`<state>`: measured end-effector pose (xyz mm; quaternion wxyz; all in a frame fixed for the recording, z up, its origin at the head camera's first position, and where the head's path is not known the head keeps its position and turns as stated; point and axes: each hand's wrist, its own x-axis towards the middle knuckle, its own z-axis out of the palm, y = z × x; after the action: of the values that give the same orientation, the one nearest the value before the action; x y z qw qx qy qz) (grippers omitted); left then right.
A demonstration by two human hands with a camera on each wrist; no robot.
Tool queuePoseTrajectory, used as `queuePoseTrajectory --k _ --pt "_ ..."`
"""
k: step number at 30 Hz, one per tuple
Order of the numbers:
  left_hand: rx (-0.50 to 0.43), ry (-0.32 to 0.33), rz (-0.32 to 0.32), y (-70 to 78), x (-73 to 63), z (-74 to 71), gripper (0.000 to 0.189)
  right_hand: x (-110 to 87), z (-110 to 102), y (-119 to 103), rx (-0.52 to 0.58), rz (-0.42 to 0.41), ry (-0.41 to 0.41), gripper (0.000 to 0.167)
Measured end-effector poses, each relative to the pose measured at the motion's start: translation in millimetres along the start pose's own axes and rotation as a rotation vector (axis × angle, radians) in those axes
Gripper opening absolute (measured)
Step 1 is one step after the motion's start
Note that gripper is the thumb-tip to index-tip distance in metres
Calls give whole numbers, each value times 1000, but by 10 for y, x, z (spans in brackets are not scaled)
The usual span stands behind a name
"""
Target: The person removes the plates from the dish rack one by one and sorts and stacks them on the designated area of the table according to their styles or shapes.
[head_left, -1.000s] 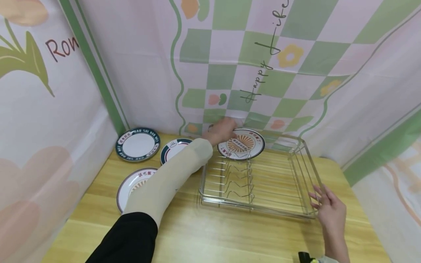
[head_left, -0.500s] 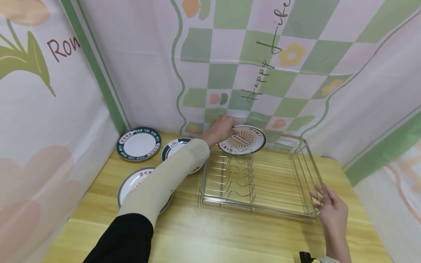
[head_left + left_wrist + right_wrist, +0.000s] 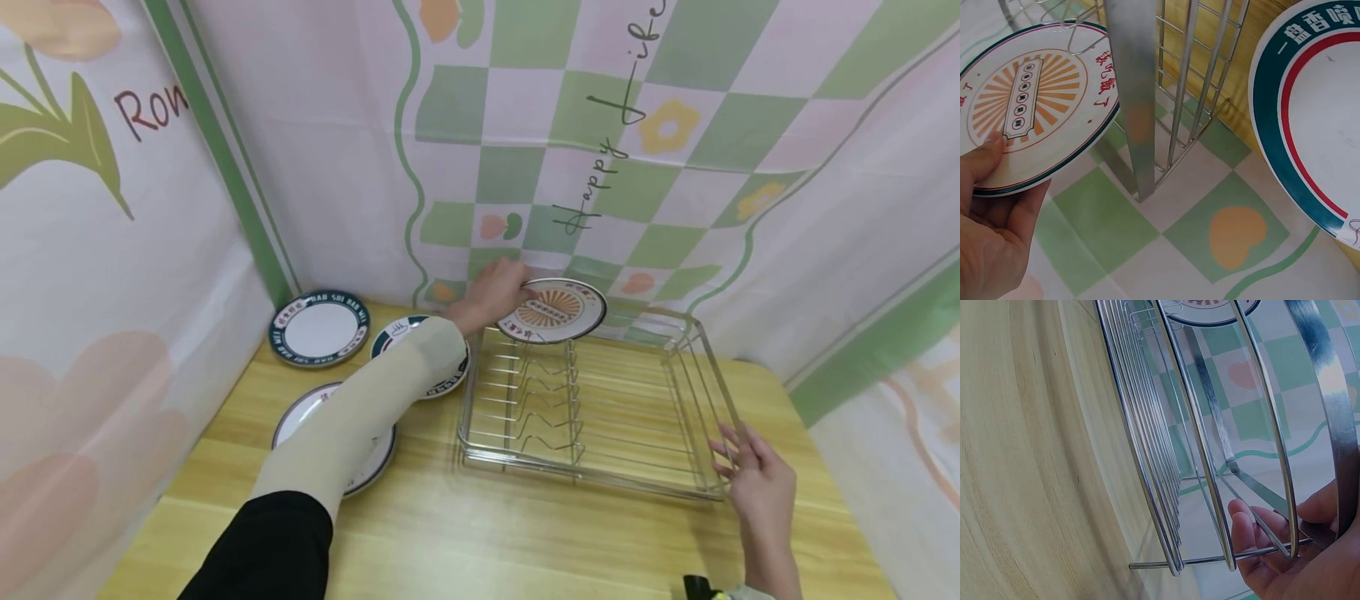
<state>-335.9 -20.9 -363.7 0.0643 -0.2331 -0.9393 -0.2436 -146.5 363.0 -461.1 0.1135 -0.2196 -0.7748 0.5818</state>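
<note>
My left hand [image 3: 491, 293] pinches the left edge of a white plate [image 3: 555, 310] with an orange sunburst print, above the rack's back left corner. In the left wrist view, the thumb presses on the plate's face [image 3: 1054, 94] and the fingers lie beneath it. The plate is tilted, its lower edge close over the wire dividers [image 3: 542, 387]. My right hand [image 3: 761, 483] grips the right end of the silver wire dish rack [image 3: 630, 486], its fingers curled about the bars in the right wrist view.
Left of the rack lie a green-rimmed plate [image 3: 318, 329], a plate with a green and red border [image 3: 1272, 106], and a dark-edged plate [image 3: 378, 462] partly hidden by the left sleeve [image 3: 360, 417]. A patterned curtain [image 3: 517, 175] hangs behind the wooden table [image 3: 525, 533].
The sunburst plate has risen slightly and tipped flatter, with my left hand moving slightly up with it. My left forearm has shifted left, uncovering more of two plates. My right hand keeps its hold.
</note>
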Motion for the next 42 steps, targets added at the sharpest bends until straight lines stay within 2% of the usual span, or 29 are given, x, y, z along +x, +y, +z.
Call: queuePoseTrajectory --k 7,15,25,31,37,42 --pt "-96 36 -12 -48 -73 -86 21 -6 0 3 18 5 -10 48" --pt "-101 78 -4 -41 -130 -204 18 1 -3 2 9 3 -13 48" --pt "-125 82 6 -66 -262 -365 16 -11 -1 5 40 10 -14 48" --pt "-85 157 34 -106 -350 -490 20 -4 -1 -14 16 3 -17 48" --pt "-97 235 27 -148 -494 -629 24 -3 1 -21 -41 -9 -11 48" --pt "-143 257 14 -179 -624 -744 20 2 3 -14 -12 -2 -12 47"
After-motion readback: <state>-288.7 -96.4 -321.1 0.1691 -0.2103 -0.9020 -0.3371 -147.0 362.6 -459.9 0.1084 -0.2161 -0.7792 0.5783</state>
